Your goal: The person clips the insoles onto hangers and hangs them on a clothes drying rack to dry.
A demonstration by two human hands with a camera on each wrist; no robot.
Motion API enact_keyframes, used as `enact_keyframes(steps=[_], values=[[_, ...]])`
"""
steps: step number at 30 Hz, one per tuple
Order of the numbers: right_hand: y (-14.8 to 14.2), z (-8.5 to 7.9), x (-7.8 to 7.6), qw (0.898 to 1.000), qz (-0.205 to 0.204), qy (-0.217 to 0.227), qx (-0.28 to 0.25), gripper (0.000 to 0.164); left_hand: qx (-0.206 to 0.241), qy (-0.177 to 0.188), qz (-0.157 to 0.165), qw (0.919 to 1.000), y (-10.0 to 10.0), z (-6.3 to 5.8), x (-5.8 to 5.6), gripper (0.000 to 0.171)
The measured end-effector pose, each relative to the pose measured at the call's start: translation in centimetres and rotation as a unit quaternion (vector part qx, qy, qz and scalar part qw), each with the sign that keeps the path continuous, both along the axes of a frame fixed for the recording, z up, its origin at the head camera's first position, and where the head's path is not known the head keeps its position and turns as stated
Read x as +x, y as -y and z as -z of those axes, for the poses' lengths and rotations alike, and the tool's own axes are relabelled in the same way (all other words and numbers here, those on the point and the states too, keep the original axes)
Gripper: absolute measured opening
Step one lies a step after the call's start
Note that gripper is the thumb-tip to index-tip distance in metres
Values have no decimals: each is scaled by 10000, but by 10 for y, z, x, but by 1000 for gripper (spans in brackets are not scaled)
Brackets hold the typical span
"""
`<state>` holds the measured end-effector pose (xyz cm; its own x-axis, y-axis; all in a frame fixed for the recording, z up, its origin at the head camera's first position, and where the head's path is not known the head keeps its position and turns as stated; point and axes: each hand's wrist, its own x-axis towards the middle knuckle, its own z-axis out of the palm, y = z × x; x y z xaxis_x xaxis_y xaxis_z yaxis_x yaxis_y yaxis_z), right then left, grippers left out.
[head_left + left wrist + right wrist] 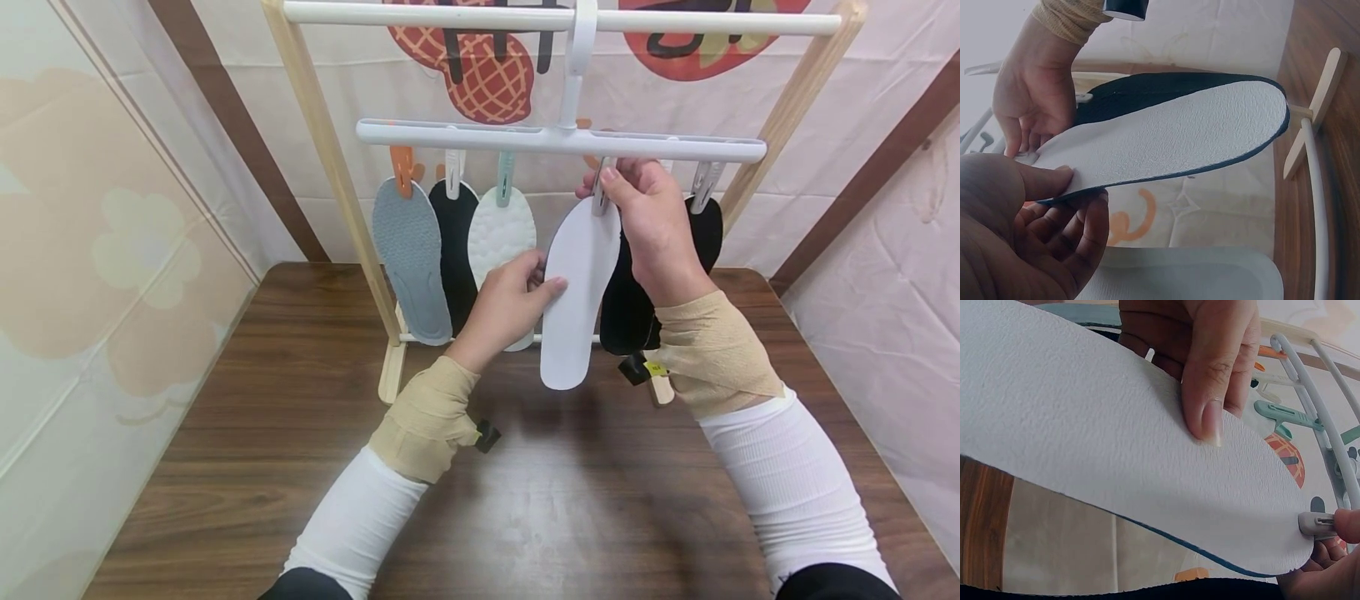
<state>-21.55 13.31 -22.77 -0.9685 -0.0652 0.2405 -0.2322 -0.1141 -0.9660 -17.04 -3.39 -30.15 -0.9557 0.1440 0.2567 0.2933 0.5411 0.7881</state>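
Note:
A white insole [576, 308] with a dark blue edge [1210, 167] hangs toe-down from a white hanger [465, 136]. My left hand [508, 302] pinches its left edge, thumb across the white face and fingers behind. At its upper end a grey clip [1315, 524] bites onto the insole, and my right hand [654, 218] pinches that clip between thumb and fingers, just below the hanger bar. Behind the white insole, a black insole [627, 304] hangs partly hidden by it and by my right wrist.
Left along the hanger are a grey insole [411, 258] on an orange clip [402, 169], a black insole [454, 250], and a bumpy white insole [498, 229] on a green clip [506, 177]. Another black insole [707, 229] hangs far right. A wooden rack [330, 150] stands on the brown table [315, 392].

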Motion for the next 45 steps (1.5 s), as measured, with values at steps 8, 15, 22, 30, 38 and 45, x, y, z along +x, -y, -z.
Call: enact_keyframes(steps=[8,15,22,30,38,45], values=[[0,0,-1,9998,-92,-171,18,16,-24,-78,-21,10000,0,-1,-2,23],[0,2,-1,9995,25,-241,189,27,86,-25,-79,9999,-1,-1,-3,26],[-1,3,0,9966,383,-214,699,33,106,-71,-111,9999,0,1,-5,25],[-2,7,2,9852,538,-322,1594,42,-193,-17,-158,9997,4,5,-6,28],[-2,16,3,9827,522,-458,1718,41,-306,53,-152,9994,8,9,-6,27],[-4,26,7,9763,566,-277,2073,43,-304,16,-141,9994,10,16,-8,20]])
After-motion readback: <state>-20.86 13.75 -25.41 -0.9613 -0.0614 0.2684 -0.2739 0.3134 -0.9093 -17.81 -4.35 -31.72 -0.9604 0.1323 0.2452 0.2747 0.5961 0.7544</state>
